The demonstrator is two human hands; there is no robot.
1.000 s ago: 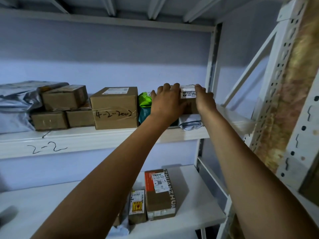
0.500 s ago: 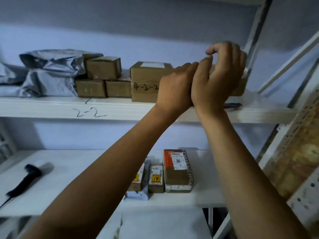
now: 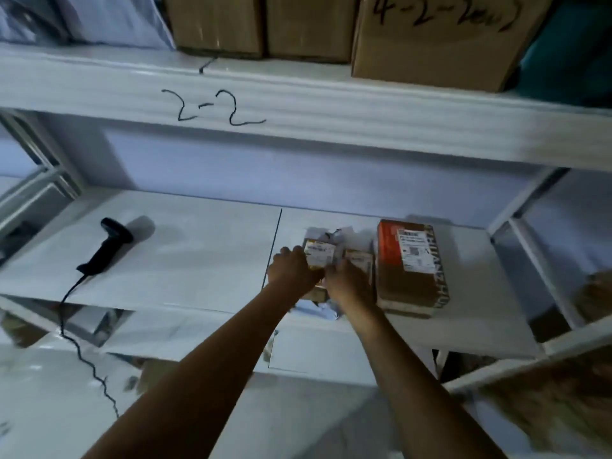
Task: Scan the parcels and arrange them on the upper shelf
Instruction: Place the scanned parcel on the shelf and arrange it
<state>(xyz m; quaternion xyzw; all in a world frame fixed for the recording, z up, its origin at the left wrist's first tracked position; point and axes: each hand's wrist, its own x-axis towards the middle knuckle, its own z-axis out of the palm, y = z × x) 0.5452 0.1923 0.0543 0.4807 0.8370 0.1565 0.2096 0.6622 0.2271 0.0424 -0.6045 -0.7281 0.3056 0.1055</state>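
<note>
On the lower shelf (image 3: 198, 253), two small brown parcels lie side by side on a white mailer bag. My left hand (image 3: 293, 271) grips the left small parcel (image 3: 319, 253), which carries a white and yellow label. Beside it, the right small parcel (image 3: 361, 260) is under my right hand (image 3: 349, 284), whose fingers curl over it. A larger brown parcel (image 3: 412, 268) with orange tape and a white label lies to their right. The black corded scanner (image 3: 106, 248) rests at the shelf's left. Above is the upper shelf (image 3: 298, 107), marked "2-2".
Several brown boxes stand along the upper shelf, one (image 3: 437, 41) with handwritten numbers, next to a teal package (image 3: 569, 51) and grey mailer bags (image 3: 86, 18). White rack uprights (image 3: 530, 233) frame the right side. The scanner's cable hangs over the front edge.
Both hands left the parcel on the upper shelf and came down to the lower shelf, where they now take hold of the two small parcels. The view tilted downward.
</note>
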